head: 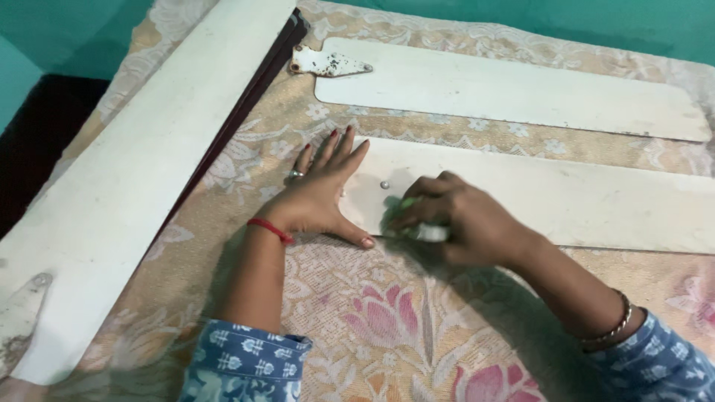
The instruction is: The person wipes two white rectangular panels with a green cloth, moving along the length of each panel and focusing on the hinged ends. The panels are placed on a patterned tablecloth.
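My left hand [322, 192] lies flat with fingers spread, pressing down the near end of a long white fan blade [566, 199] that rests on a floral cloth. A ring is on one finger and a red thread circles the wrist. My right hand [463, 220] is closed around a small green and white scrubbing pad [414, 225], held against the blade's end beside a small screw [385, 184]. The pad is blurred and mostly hidden by my fingers.
A second white fan blade [521, 89] with a rusty metal bracket [326, 62] lies farther back. A third white blade [126, 186] runs diagonally along the left. The beige floral cloth [372, 320] covers the surface. Green wall behind.
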